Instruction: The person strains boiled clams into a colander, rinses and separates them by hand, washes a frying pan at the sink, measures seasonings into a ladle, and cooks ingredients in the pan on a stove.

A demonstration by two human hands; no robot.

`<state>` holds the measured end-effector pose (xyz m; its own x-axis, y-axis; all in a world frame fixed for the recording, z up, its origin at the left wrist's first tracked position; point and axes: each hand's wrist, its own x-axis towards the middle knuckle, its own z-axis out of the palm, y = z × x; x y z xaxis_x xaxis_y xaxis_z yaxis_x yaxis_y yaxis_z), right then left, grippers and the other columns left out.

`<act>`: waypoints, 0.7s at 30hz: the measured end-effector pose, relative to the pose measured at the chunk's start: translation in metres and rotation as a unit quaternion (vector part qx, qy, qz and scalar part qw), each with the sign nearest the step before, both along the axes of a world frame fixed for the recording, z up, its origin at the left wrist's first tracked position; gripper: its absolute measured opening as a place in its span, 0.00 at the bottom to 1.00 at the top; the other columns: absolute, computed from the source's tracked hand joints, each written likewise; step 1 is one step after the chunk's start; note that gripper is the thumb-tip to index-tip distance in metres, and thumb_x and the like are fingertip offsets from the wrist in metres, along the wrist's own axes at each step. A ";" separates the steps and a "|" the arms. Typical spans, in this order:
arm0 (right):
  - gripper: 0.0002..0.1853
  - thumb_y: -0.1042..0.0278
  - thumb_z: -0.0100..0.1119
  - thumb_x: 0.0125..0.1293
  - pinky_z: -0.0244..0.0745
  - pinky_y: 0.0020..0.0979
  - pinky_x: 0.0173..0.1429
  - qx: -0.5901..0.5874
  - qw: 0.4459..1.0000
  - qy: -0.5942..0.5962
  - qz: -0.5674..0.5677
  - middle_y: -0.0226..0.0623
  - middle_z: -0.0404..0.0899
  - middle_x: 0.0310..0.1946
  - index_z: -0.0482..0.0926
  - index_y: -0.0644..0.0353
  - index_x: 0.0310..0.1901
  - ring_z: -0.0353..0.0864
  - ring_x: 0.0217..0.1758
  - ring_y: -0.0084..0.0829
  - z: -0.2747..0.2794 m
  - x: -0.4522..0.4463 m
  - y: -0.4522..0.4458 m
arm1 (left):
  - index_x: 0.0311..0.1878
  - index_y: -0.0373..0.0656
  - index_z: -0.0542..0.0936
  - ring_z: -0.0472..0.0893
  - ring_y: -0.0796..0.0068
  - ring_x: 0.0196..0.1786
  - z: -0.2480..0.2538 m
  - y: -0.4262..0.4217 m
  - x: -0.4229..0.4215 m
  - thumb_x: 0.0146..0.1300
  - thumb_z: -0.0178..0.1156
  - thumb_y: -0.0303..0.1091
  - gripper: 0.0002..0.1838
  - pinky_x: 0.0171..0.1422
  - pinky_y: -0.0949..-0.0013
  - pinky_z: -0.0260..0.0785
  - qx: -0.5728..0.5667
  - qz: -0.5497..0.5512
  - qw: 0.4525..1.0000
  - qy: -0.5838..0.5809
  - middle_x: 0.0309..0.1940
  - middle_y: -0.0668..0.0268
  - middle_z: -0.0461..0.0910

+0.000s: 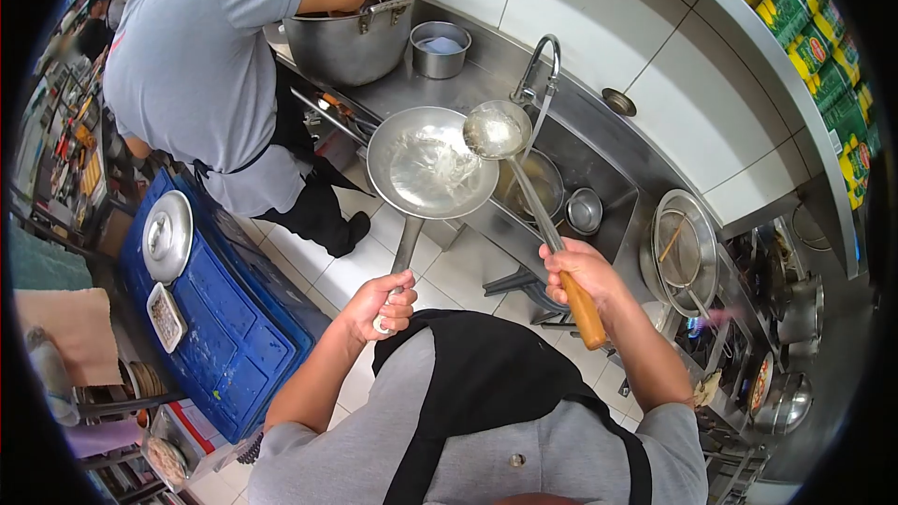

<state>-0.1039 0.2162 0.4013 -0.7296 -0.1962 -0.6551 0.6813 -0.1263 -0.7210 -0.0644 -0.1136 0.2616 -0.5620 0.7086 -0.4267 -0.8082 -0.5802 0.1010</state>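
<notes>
My left hand (383, 304) is closed around the handle of a round metal pan (412, 182), held out in front of me with a wet, shiny inside. In my right hand (582, 273) is the wooden handle of a long ladle (535, 196). The ladle's bowl, which looks wet, is beside the pan's right rim, near a thin stream of water from the curved faucet (552, 61). Below the faucet, partly hidden by the ladle, a round pan (547, 182) and a small metal bowl (584, 210) sit in the sink (613, 224).
A person (210, 65) in a grey shirt stands at left, one arm in a large pot (351, 47). A blue lidded container (224, 327) bears a metal lid (168, 236). Strainers in a bowl (683, 252) stand right of the sink, near a lit burner (694, 325).
</notes>
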 end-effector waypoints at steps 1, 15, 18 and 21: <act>0.09 0.77 0.55 0.61 0.70 0.27 0.21 0.014 1.000 0.001 0.015 0.29 0.68 0.26 0.70 0.58 0.42 0.68 0.23 0.21 -0.001 0.001 -0.002 | 0.34 0.47 0.70 0.56 0.90 0.13 0.001 0.000 0.000 0.76 0.50 0.42 0.14 0.12 0.81 0.47 -0.001 0.001 1.000 0.002 0.18 0.76 0.60; 0.16 0.76 0.55 0.57 0.74 0.45 0.30 0.473 0.797 0.320 0.196 0.47 0.73 0.22 0.65 0.63 0.47 0.79 0.22 0.47 -0.086 0.008 0.026 | 0.32 0.49 0.66 0.57 0.90 0.13 -0.001 0.000 0.002 0.77 0.49 0.42 0.14 0.13 0.79 0.50 0.003 -0.001 1.000 0.021 0.18 0.77 0.63; 0.17 0.76 0.57 0.57 0.75 0.51 0.41 0.587 0.732 0.300 0.174 0.60 0.78 0.29 0.65 0.64 0.46 0.80 0.35 0.62 -0.084 -0.005 0.035 | 0.32 0.48 0.66 0.57 0.90 0.13 0.002 0.000 0.002 0.77 0.49 0.41 0.14 0.13 0.80 0.49 -0.001 0.000 1.000 0.021 0.18 0.77 0.62; 0.15 0.76 0.57 0.57 0.76 0.52 0.37 0.585 0.729 0.329 0.133 0.58 0.79 0.29 0.66 0.64 0.45 0.81 0.34 0.60 -0.078 -0.014 0.042 | 0.33 0.48 0.66 0.56 0.90 0.13 0.003 0.000 0.001 0.77 0.48 0.41 0.14 0.11 0.80 0.48 -0.012 0.005 1.000 0.008 0.18 0.77 0.60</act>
